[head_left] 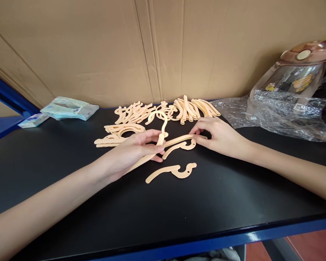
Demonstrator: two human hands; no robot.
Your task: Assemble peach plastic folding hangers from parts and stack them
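Observation:
My left hand (137, 150) is closed around the middle of a peach plastic hanger (163, 135), near its hook, holding it over the black tabletop (70, 181). My right hand (220, 136) pinches the right end of the same hanger's arm, where a smaller curved plastic piece (182, 145) lies against it. Another loose curved piece (171, 171) lies flat on the table just in front of my hands.
A pile of the same peach hanger parts (157, 112) sits behind my hands by the cardboard wall (152, 47). Crumpled clear plastic (274, 112) and a lidded bottle (301, 72) are at the right. Tissue packs (67, 108) lie at the left. The table's blue edge (233, 239) runs in front.

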